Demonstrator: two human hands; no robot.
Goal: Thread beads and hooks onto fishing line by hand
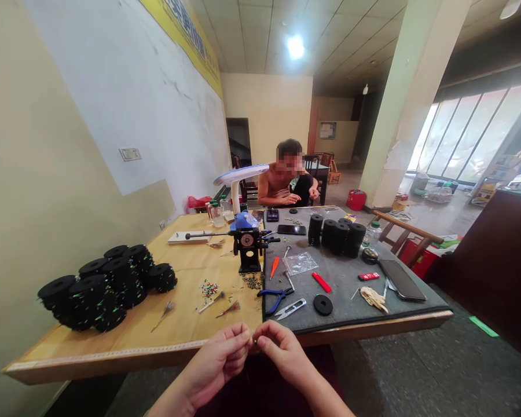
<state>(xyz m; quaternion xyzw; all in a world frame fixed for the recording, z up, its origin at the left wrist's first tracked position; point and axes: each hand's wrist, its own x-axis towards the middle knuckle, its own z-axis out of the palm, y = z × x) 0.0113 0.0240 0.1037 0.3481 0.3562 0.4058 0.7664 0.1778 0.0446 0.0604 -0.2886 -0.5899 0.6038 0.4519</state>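
Just off the table's front edge, my left hand (228,352) and my right hand (283,351) meet with fingertips almost touching. Both are closed in a pinch. A tiny dark thing (255,341) shows between them, too small to name. Beyond my fingers lie blue-handled pliers (276,297) and thread snips (292,308). To the right of the snips rests a black foam disc (323,304). A pile of small coloured beads (209,288) and feathery-tipped tools (228,309) lie on the wood left of the pliers.
A black vise-like device (248,249) stands mid-table beside a lamp (241,174). Stacked black foam rolls (99,284) fill the left; more rolls (341,234) stand right. A phone (402,280) and red lighter (369,277) lie on the grey mat (347,278). Another person (282,179) sits opposite.
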